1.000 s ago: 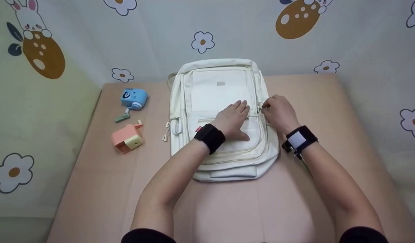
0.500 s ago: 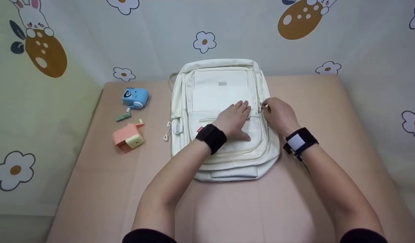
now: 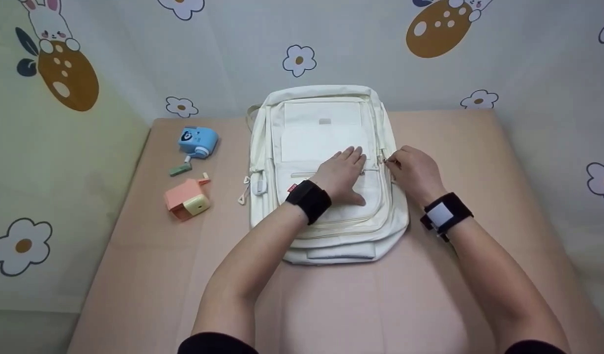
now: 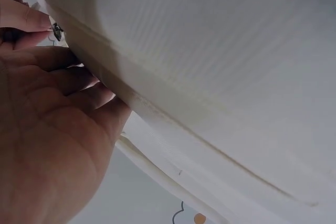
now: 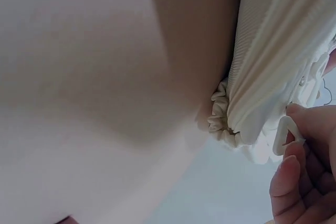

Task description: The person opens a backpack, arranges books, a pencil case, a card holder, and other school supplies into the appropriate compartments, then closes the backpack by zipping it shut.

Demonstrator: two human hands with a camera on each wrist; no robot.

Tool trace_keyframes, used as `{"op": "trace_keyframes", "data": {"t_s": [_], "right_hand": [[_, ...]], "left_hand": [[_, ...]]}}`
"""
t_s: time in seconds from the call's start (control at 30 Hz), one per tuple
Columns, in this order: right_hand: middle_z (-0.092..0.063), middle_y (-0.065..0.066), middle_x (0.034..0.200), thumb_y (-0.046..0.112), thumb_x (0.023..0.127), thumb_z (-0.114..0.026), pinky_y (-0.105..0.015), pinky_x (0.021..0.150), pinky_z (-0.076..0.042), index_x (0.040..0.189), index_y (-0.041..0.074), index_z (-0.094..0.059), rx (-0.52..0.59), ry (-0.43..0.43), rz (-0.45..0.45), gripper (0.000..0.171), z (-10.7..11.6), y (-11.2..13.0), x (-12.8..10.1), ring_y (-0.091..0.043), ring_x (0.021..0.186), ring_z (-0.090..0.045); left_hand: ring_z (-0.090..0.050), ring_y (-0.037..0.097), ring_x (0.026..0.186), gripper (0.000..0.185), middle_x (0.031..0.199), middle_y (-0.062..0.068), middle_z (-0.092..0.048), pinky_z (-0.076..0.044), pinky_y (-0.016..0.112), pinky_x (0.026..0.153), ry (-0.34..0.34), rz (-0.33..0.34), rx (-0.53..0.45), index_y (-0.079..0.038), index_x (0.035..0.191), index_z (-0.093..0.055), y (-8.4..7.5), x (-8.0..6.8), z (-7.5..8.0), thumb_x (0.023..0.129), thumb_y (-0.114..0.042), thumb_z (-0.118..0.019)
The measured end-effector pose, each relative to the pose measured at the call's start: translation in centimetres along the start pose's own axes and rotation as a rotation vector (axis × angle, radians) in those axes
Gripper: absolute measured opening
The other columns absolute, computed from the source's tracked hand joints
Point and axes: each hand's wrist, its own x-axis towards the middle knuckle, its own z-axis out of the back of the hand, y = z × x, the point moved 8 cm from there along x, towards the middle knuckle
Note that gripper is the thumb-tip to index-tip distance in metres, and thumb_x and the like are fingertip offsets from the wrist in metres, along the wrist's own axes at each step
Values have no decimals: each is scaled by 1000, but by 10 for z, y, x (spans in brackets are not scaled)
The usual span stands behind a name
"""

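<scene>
A cream backpack lies flat on the pink table, front side up. My left hand rests flat on its front pocket, fingers straight, pressing the fabric. My right hand is at the bag's right side, pinching a small zipper pull between thumb and fingers. The left wrist view shows that metal pull held between the right hand's fingertips. The right wrist view shows curled fingers beside a white plastic loop and the bag's gathered side.
Left of the bag lie a blue pencil sharpener, a small green piece and an orange house-shaped sharpener. Patterned cloth walls close in the table on the left, back and right.
My right hand has moved a little down and toward me along the bag's right side, with the zipper pull. The left hand has stayed in place.
</scene>
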Motion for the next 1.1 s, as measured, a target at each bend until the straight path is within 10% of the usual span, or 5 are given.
{"op": "trace_keyframes", "data": {"t_s": [0.43,1.1], "right_hand": [[-64,-5,81,13,92,-75,-39,61,-46,93,4,-76,-1,136,-12,8,7,9,-31,-22,67,-58],[-67,-4,83,18,94,-75,-37,60,-45,99,8,-78,13,89,-11,12,5,6,-37,-20,69,-59]], "left_hand": [[-14,29,156,113,169,15,-17,-16,38,124,1,-3,10,-2,161,-22,-1,0,0,83,-63,-76],[-12,28,156,102,169,14,-14,-12,39,124,-12,-82,51,-3,162,-21,-17,-19,-3,92,-63,-64]]}}
